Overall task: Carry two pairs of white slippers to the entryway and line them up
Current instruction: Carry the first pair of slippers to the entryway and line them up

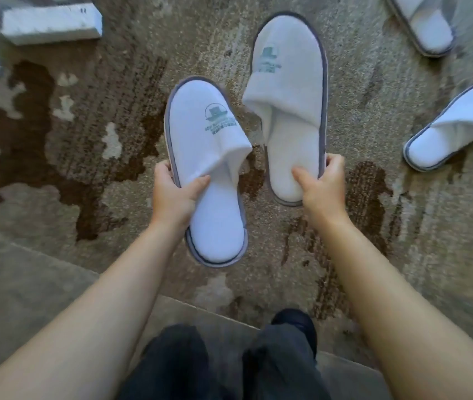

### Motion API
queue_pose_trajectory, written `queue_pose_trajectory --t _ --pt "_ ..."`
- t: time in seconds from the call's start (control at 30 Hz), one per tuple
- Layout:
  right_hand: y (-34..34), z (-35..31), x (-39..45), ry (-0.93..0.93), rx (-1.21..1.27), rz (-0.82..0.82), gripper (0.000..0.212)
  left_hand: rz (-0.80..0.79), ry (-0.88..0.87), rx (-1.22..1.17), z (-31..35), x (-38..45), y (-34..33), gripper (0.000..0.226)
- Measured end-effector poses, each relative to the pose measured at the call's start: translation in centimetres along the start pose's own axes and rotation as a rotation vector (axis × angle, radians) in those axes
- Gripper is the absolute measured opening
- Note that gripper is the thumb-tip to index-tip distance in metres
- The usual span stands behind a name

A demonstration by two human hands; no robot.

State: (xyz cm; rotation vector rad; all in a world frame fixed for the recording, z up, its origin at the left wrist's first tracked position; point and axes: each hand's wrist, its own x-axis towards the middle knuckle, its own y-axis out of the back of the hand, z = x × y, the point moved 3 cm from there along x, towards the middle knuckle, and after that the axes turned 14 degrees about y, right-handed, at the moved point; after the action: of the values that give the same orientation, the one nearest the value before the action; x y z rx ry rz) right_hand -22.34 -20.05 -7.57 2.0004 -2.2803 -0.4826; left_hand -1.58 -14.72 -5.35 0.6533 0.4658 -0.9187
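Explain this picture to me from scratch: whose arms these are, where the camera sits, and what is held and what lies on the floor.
There is no machine here. A person wears one camera on the head, looking down, so you see their own bare arms and dark trousers. The left hand has a grip on one white slipper by its side; the right hand holds its mate near the heel. Both carry a green printed logo. Two more white slippers lie on the patterned carpet at the right, one near, one at the top edge. A white box lies at top left, blurred.

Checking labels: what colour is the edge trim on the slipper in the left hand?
Grey trim on the white slipper in the left hand; head view, the only one.
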Motion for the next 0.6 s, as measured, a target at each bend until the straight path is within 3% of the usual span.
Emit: queue_pose_trajectory --t 0.17,0.37,0.6 --pt "8.6 -15.4 -2.8 0.045 0.017 0.043 0.032 -0.061 0.020 -0.055 11.5 -10.9 3.2 0.052" --pt "20.1 -33.4 -5.5 0.027 0.104 0.189 0.031 -0.161 -0.027 -0.009 26.3 -24.7 4.4 0.041" --pt "28.9 -45.3 -9.2 0.045 0.156 0.397 0.031 -0.383 -0.176 0.047 38.3 -35.2 1.0 0.026"
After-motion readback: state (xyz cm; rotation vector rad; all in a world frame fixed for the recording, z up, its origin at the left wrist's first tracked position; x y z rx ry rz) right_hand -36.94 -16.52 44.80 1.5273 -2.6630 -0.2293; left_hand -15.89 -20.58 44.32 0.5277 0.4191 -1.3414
